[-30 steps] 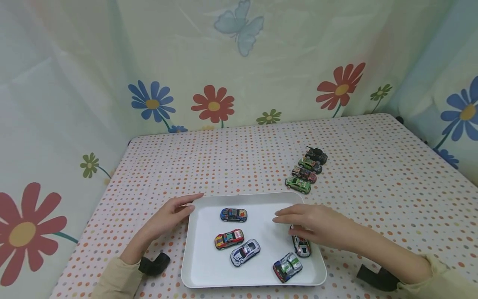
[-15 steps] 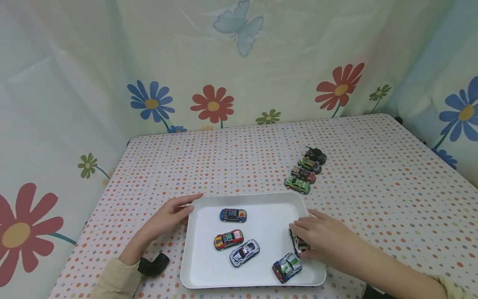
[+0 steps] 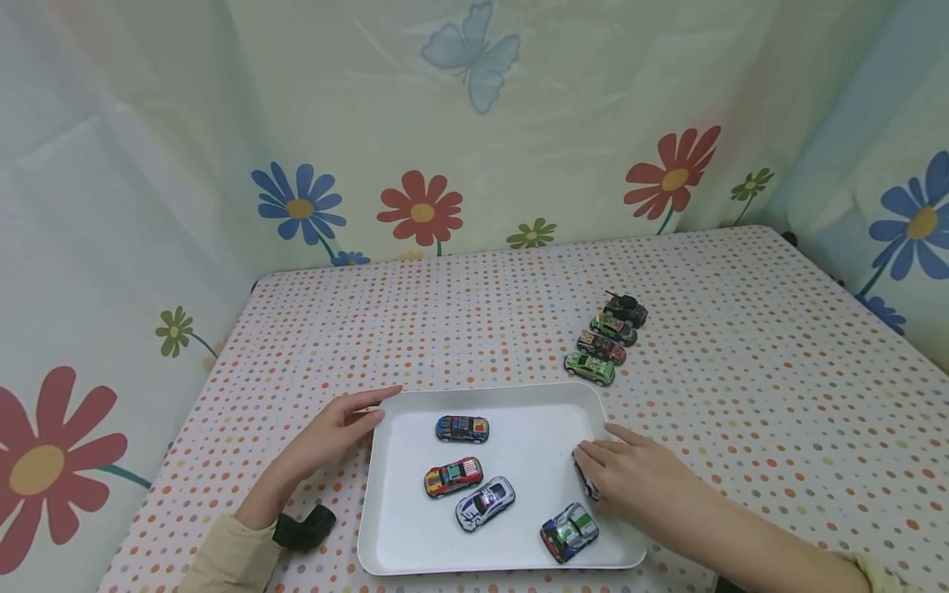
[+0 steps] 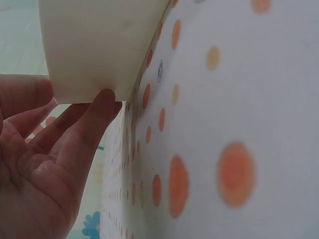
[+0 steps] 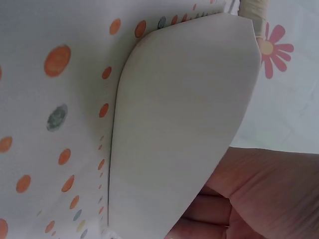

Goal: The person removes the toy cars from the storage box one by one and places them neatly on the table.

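Observation:
A white tray (image 3: 534, 539) lies on the dotted tablecloth. Its back left corner sits between the thumb and fingers of my left hand (image 3: 329, 436), which holds it there; the left wrist view shows the thumb on the tray's outer wall (image 4: 94, 45). Over the tray's right side, my right hand (image 3: 638, 482) grips a toy car (image 3: 584, 476), mostly hidden under the fingers. Beyond the tray wall (image 5: 174, 99) in the right wrist view, the fingers look curled. Also in the tray are a blue car (image 3: 462, 429), a red and yellow car (image 3: 454, 477), a white car (image 3: 485, 503) and a green and silver car (image 3: 569, 532).
Behind the tray's right corner, a slanting row holds a green toy car (image 3: 589, 368), a dark red one (image 3: 601, 347), a green and black one (image 3: 614, 329) and a black armoured vehicle with a gun (image 3: 626, 310). A flowered curtain (image 3: 578, 107) hangs past the table's back edge.
My right hand has moved right and down onto the toy car at the tray's right side, and its fingers have closed over it. The left hand stays at the tray corner.

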Demonstrator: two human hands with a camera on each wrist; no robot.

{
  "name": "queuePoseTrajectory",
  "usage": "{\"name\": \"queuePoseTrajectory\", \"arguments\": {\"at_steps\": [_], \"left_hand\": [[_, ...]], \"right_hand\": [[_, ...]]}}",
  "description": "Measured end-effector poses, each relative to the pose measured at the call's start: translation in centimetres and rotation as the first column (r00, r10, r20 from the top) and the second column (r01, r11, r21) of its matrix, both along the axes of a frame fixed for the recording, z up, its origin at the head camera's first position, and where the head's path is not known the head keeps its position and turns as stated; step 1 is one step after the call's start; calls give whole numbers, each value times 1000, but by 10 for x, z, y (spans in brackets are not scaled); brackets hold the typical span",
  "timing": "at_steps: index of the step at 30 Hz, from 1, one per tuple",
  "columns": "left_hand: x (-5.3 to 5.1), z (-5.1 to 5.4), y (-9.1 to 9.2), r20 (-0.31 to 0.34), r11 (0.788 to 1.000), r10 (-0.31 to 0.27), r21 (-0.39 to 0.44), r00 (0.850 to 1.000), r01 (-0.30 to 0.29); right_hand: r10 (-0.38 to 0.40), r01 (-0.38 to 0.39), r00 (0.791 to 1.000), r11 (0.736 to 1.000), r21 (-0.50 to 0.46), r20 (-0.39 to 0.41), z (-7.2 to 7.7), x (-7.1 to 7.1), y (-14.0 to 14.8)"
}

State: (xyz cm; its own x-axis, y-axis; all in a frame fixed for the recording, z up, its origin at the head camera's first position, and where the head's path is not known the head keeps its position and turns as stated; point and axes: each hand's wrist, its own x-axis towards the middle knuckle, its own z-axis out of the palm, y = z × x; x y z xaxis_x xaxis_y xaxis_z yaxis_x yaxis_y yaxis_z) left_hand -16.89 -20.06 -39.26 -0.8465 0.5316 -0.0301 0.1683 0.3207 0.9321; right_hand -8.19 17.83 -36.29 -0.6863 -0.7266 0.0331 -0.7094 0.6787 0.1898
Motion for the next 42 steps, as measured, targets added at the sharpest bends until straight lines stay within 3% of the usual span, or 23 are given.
{"name": "queuePoseTrajectory", "arguments": {"at_steps": [8, 15, 22, 27, 33, 39, 42], "left_hand": [[0, 0, -1, 6, 1000, -7, 11, 1000, 6], [1, 0, -1, 8, 1000, 4, 10, 1000, -4], [1, -1, -1, 10, 1000, 2, 16, 1000, -2], [1, -1, -1, 14, 1000, -2, 16, 1000, 2], [1, -1, -1, 17, 1000, -6, 17, 1000, 6], [1, -1, -2, 20, 1000, -8, 22, 1000, 7], [0, -1, -2, 19, 999, -17, 27, 1000, 16]], "right_hand": [[77, -78, 997, 995, -60, -5, 1, -1, 0], [70, -64, 997, 990, -129, 40, 1, -3, -2], [62, -37, 988, 985, -167, 144, 3, -7, -4], [98, -63, 981, 977, -204, 165, 2, -11, -2], [174, -119, 975, 932, -342, 135, 5, -17, 8], [168, -98, 982, 851, -515, 90, 15, -35, 36], [139, -94, 989, 834, -543, 42, 16, -45, 54]]}}
